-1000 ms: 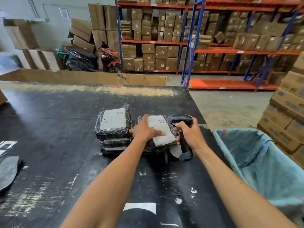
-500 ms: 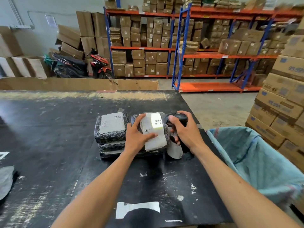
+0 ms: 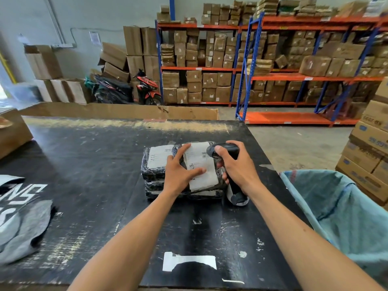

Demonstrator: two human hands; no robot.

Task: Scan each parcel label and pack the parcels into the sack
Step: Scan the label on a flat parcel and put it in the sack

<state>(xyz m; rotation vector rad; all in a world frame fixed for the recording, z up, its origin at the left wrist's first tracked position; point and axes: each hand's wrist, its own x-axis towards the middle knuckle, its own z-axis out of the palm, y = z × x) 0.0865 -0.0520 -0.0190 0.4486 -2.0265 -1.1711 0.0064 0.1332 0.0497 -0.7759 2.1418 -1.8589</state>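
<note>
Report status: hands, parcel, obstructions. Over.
Left hand flat on right parcel. Right hand gripping scanner. Sack open; nothing blocking.

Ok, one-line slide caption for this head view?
Left hand steadies the top parcel on the black table while the right hand aims the scanner at its label.

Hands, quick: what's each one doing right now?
Left hand: open, fingers spread, pressing flat on the top parcel's label.
Right hand: closed around the barcode scanner.

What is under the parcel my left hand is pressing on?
More wrapped parcels are stacked under the top parcel beneath the left hand; how many is hidden.
</note>
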